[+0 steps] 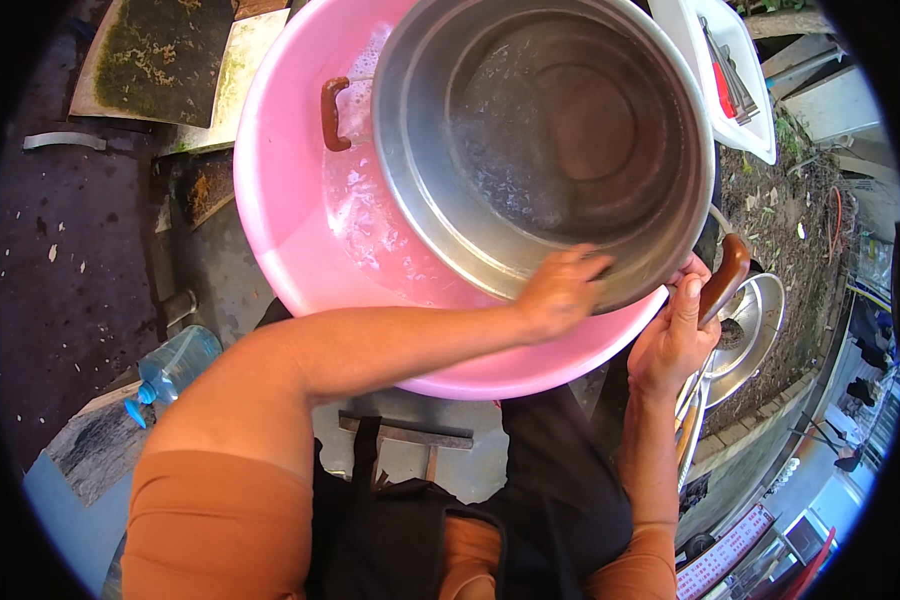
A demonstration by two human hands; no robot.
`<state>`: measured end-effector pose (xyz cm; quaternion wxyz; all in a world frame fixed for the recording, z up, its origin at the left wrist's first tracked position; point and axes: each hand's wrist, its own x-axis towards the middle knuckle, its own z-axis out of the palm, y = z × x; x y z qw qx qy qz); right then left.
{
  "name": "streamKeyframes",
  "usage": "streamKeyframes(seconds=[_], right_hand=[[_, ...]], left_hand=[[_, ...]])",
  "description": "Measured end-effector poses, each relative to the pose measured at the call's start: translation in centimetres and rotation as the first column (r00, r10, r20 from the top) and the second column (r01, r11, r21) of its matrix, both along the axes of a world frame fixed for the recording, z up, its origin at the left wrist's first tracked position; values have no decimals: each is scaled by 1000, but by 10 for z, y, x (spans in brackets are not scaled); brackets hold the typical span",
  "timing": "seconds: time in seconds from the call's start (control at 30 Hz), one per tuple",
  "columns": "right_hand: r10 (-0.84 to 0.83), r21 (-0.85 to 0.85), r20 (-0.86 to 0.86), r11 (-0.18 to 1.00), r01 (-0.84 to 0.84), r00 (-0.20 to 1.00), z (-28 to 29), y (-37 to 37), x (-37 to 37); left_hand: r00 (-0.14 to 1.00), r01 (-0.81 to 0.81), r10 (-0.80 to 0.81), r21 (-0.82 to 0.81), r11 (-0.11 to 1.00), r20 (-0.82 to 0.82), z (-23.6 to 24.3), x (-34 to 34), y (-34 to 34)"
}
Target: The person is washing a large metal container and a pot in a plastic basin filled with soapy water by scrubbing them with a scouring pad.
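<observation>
A metal pot [440,215] is sitting tilted inside and over a pink tub [270,235]. The pot is showing dull grey walls, round and deep, with stepped rings and a wet, streaked interior. The tub is presenting a smooth, rounded wall and is holding frothy water [365,215]. Two curved handles, the left handle [334,115] and the right handle [727,275], are displaying a glossy brown finish.

The pot's mouth is facing up toward the viewer; its rim is nearly circular, so the line through the handles is serving as its axis, running from upper left to lower right.

The left hand [560,292] is reaching over the near rim to the inner wall, its fingers blurring; whether they are gripping anything cannot be told. The right hand [673,340] is holding the pot beside the right handle, thumb uppermost, fingers partly hidden.
</observation>
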<state>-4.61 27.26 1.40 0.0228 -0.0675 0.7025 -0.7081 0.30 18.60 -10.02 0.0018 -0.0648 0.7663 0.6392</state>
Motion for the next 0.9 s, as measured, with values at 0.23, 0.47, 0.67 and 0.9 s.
streamKeyframes(seconds=[0.23,0.47,0.67,0.9], right_hand=[[-59,105,-10,993,60,998,-5,21,3],[-39,89,-66,995,45,997,-5,3,2],[-49,7,84,999,49,995,-7,19,-5],[23,41,30,999,-25,999,-4,5,-4]], left_hand=[[756,595,-606,-647,477,249,-65,14,-143],[976,-142,157,103,984,-153,32,-18,11],[838,496,-503,-679,541,211,-83,-18,-142],[952,305,-298,-180,935,63,-43,-54,-13]])
